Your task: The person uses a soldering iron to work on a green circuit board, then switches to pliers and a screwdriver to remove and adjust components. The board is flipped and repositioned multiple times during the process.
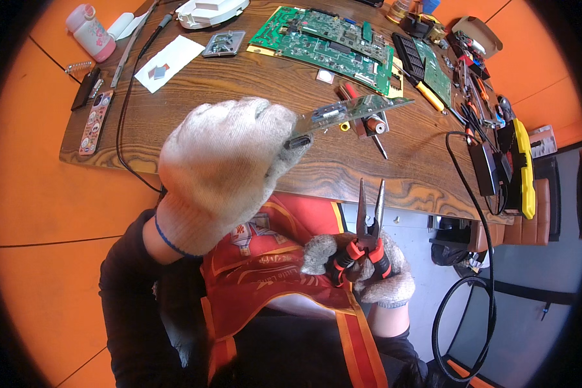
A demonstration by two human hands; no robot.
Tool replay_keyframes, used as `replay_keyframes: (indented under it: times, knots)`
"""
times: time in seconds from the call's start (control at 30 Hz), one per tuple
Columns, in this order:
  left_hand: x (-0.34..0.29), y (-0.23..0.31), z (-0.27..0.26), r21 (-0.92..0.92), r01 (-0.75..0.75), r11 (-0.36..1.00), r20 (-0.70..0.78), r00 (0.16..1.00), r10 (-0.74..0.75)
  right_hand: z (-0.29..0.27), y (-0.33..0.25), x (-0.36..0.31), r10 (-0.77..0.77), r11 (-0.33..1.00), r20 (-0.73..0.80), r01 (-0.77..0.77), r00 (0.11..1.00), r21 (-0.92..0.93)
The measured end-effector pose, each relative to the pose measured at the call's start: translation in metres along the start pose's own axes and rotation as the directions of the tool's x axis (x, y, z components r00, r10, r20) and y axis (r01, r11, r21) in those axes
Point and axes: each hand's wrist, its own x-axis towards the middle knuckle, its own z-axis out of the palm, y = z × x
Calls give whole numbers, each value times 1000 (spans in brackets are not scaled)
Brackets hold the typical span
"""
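In a white knitted glove, my left hand (pixel 223 158) is raised over the table's front edge. It grips a small circuit board (pixel 349 111), seen nearly edge-on and pointing to the right, with connectors along its side. Lower down, in front of my red apron (pixel 265 278), my gloved right hand (pixel 388 271) is closed around a pair of long-nose pliers (pixel 368 236) with red and black handles. The pliers point upward with their jaws slightly parted and nothing between them. The two tools of my hands stand apart.
Large green circuit boards (pixel 323 48) lie at the back of the wooden table (pixel 194 77). Behind the held board are a screwdriver (pixel 380 145) and a metal part. A black cable (pixel 491 258) loops down at right beside a yellow case (pixel 524 168). A phone (pixel 97 123) lies left.
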Motion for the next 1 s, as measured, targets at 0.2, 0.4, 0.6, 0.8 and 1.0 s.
replay_keyframes:
  times: [0.2, 0.4, 0.6, 0.8, 1.0]
  knots:
    - [5, 4, -5, 47, 30, 998, 68, 997, -33, 1, 2, -3, -6, 1000, -43, 7, 999, 14]
    - [6, 10, -12, 94, 67, 993, 163, 983, -81, 1, 1, 1, -25, 999, -26, 24, 999, -39]
    - [7, 12, -15, 127, 51, 991, 221, 972, -78, 2, -3, 4, 39, 998, 14, -40, 999, 53]
    - [7, 12, -14, 109, 70, 992, 222, 971, -93, 4, -3, 4, 40, 999, 18, -40, 999, -8]
    - [6, 11, -13, 56, 87, 995, 219, 971, -97, 7, -2, 5, 18, 996, -20, -16, 1000, 88]
